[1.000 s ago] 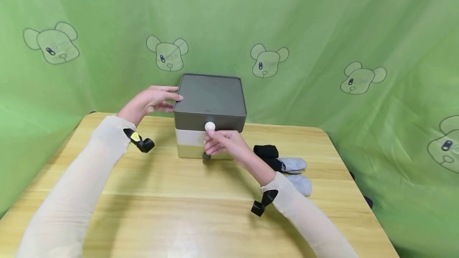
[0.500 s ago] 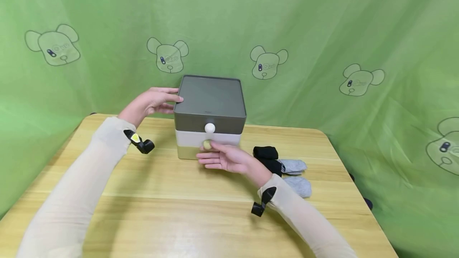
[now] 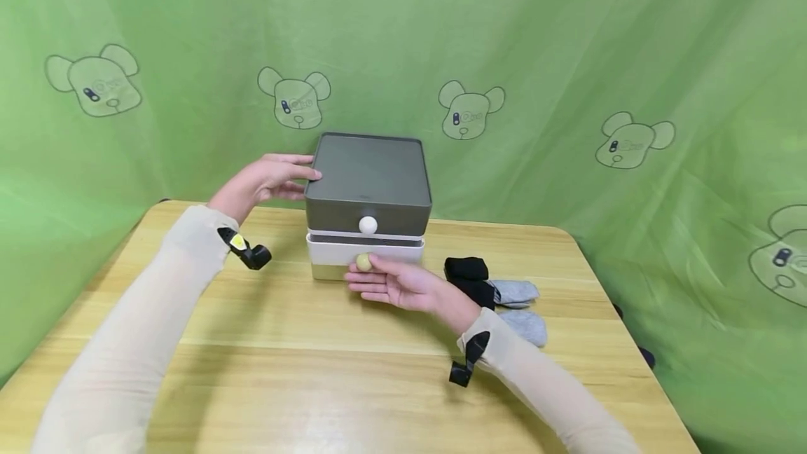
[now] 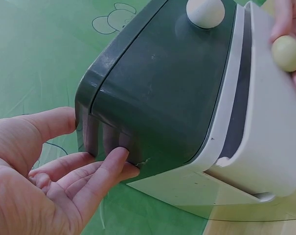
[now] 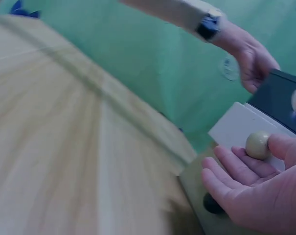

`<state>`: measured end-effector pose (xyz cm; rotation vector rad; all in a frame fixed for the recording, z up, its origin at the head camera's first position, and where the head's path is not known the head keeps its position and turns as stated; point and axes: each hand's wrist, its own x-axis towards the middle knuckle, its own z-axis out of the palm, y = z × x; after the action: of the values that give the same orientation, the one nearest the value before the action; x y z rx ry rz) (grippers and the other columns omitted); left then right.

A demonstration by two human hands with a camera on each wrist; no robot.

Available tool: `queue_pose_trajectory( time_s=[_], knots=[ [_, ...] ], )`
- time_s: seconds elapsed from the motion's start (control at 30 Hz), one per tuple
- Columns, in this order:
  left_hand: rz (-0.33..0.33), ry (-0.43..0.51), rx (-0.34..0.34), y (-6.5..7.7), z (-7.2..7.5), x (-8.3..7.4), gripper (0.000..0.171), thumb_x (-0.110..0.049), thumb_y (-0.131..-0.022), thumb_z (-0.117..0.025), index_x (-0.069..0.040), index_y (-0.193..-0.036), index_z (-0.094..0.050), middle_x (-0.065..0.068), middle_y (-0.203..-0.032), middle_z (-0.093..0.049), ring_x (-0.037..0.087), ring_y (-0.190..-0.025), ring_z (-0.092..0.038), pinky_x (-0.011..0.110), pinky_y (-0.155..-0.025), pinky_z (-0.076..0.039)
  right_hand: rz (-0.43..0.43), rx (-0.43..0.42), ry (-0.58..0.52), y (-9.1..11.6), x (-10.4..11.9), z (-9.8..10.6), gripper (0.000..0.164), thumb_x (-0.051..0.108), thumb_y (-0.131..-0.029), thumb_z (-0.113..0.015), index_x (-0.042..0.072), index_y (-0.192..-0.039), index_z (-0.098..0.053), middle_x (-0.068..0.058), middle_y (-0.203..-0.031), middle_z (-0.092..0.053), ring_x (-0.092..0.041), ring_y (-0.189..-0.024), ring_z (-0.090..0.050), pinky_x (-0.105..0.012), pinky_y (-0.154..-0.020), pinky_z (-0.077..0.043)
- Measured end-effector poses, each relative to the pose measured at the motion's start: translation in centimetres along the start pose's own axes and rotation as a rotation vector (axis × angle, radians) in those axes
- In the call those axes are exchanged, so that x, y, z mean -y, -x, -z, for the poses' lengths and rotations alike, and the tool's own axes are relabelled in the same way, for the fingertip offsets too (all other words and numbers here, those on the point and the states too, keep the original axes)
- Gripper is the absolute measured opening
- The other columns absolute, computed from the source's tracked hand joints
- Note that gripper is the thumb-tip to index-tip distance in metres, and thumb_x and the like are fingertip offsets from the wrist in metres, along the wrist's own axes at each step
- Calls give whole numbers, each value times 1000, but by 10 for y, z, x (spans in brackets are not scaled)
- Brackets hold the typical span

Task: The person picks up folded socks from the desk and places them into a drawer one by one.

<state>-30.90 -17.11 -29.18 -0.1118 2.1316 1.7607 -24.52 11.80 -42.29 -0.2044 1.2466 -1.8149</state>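
Head view: pinched at the yellow knob (image 3: 363,262), by the look of it, between thumb and forefinger of the right hand (image 3: 410,287), with the other fingers stretched out loosely beneath. Fixed to the middle drawer (image 3: 328,253), standing a little way out of the box (image 3: 372,170) just behind that pinch. Braced by the left hand (image 3: 271,177) at the side of the box, beyond and to the left of the pinch, with fingers spread rather than curled. Clear of the white knob (image 3: 368,225), directly above the pinch on the closed top drawer (image 3: 334,216). Partly covering, with wrist and sleeve, the socks (image 3: 466,269) lying on the table (image 3: 252,370) to the right of the pinch.

Left wrist view: open to a narrow dark gap behind the pinch, too slim to show anything inside. Touching the side of the box with the left fingertips, without wrapping round any part.

Right wrist view: resting against the yellow knob with the thumb tip; hard to tell how firmly, with the forefinger partly hidden behind. Free of the black knob (image 5: 213,203), just below the outstretched fingers.

Judged from this, at the step of sliding out the middle drawer, only slightly done. Seems to call next for a level pull away from the box, with steady bracing by the left hand against slipping.
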Motion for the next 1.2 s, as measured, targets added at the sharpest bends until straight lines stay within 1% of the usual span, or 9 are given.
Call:
queue_pose_trajectory(
  time_s=[0.1, 0.2, 0.3, 0.4, 0.5, 0.63, 0.77, 0.97, 1.2],
  knots=[
    [6, 3, -1, -1, -1, 0, 73, -11, -100, -65, -18, -162, -27, 19, -159, -42, 35, -135, -55, 21, -82, -64, -4, -2, 80, 8, -4, -5, 51, 32, -112, -38, -3, -149, -44, -21, -154, -45, -41, -151, -30, -51, -130, -22],
    [8, 8, 8, -1, -1, 0, 74, -11, -100, -64, -17, -162, -26, 20, -160, -40, 38, -141, -49, 24, -90, -62, -3, -23, 162, 17, -8, -12, 54, 34, -112, -38, -4, -150, -43, -22, -154, -46, -43, -150, -31, -52, -129, -25],
    [6, 9, 7, 0, 0, -1, 73, -12, -99, -65, -17, -162, -27, 20, -160, -41, 37, -137, -53, 27, -94, -61, 16, -53, 251, 24, -12, -22, 54, 33, -112, -38, -6, -148, -45, -24, -153, -47, -43, -148, -36, -54, -127, -29],
    [6, 9, -3, 1, 2, -2, 72, -13, -99, -66, -19, -161, -29, 19, -158, -43, 30, -125, -61, 24, -90, -63, 40, -87, 322, 31, -17, -31, 52, 33, -112, -39, -6, -145, -48, -25, -150, -51, -43, -145, -42, -54, -125, -33],
    [9, 9, -4, 1, 3, -2, 73, -13, -99, -67, -19, -161, -29, 19, -159, -43, 26, -118, -63, 22, -87, -63, 49, -114, 366, 38, -24, -38, 52, 33, -111, -41, -6, -145, -49, -22, -146, -56, -41, -142, -47, -52, -123, -38],
    [11, 5, 5, 1, 2, -1, 73, -13, -99, -66, -19, -161, -28, 19, -159, -42, 30, -127, -58, 21, -86, -63, 53, -142, 385, 47, -36, -47, 50, 33, -111, -42, -5, -143, -51, -21, -143, -60, -40, -139, -52, -50, -120, -42],
    [13, 3, 9, 1, 0, -1, 72, -13, -100, -64, -18, -162, -27, 19, -160, -41, 35, -136, -53, 21, -86, -63, 52, -152, 377, 56, -46, -57, 50, 33, -111, -43, -6, -141, -53, -22, -141, -62, -38, -136, -54, -49, -119, -44],
    [10, 10, 6, 1, -1, -2, 72, -12, -100, -64, -18, -162, -26, 20, -160, -41, 38, -141, -49, 22, -87, -63, 53, -157, 360, 68, -55, -66, 51, 34, -110, -45, -7, -138, -56, -23, -137, -64, -36, -132, -59, -46, -116, -48],
    [21, 21, 9, 3, -1, -2, 73, -12, -100, -63, -18, -162, -25, 20, -161, -40, 38, -141, -48, 20, -84, -63, 34, -138, 354, 74, -66, -67, 51, 34, -110, -44, -7, -139, -54, -25, -135, -65, -36, -130, -61, -44, -114, -51]
  ],
)
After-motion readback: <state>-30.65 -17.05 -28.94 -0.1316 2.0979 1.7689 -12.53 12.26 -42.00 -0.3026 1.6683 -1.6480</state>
